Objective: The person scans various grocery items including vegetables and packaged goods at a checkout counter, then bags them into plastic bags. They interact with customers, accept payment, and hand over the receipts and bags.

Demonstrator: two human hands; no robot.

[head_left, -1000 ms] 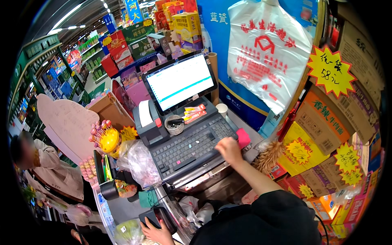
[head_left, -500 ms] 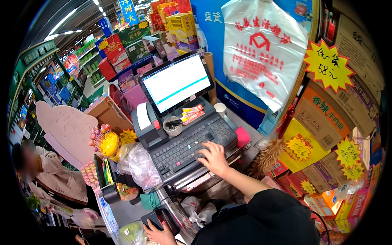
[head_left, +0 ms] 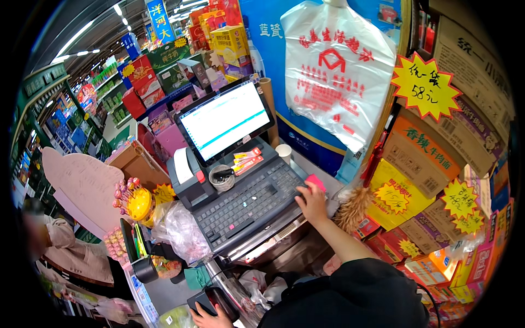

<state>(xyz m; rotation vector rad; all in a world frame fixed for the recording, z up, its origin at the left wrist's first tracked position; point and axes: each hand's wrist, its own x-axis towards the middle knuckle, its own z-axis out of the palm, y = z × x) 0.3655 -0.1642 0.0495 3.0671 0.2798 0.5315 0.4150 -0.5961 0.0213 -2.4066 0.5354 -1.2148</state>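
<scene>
My right hand (head_left: 313, 202) is over the right end of the black keyboard (head_left: 235, 214), fingers apart and curved down toward the keys, beside a pink block (head_left: 315, 183). My left hand (head_left: 211, 316) lies low on the counter, fingers spread against the near edge of a dark flat object (head_left: 200, 300); its kind is unclear. Next to that is a glossy black rounded device (head_left: 225, 302). A green vegetable in clear plastic (head_left: 176, 317) sits just left of the hand. Behind the keys stands a lit screen (head_left: 225, 121), with a receipt printer (head_left: 188, 177) at its left.
A woven cup (head_left: 222, 179) and a white paper cup (head_left: 284, 152) stand near the screen. Crumpled clear plastic bags (head_left: 183, 229) and a yellow lollipop holder (head_left: 141, 205) are at left. White carrier bags (head_left: 339, 71) hang ahead. Cartons (head_left: 421, 150) are stacked at right. A person (head_left: 68, 243) stands across the counter.
My right hand has moved right across the keyboard to its right end, near the pink block. My left hand stays by the dark flat object. The whole view has shifted slightly.
</scene>
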